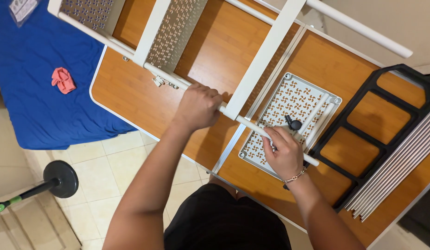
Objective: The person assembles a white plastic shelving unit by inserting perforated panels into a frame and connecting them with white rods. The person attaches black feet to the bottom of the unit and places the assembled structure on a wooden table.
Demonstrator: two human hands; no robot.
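Both hands [243, 129] grip one long, white rack tube [252, 126].

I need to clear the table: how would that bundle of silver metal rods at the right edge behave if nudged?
The bundle of silver metal rods looks round and smooth, so they would probably roll or slide apart. They seem straight and stiff. They overhang the wooden table edge, so they might tip off.

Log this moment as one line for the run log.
left hand: grips white tube | right hand: on tube, small black tool by fingers | perforated panel beneath | black frame right | on wooden table
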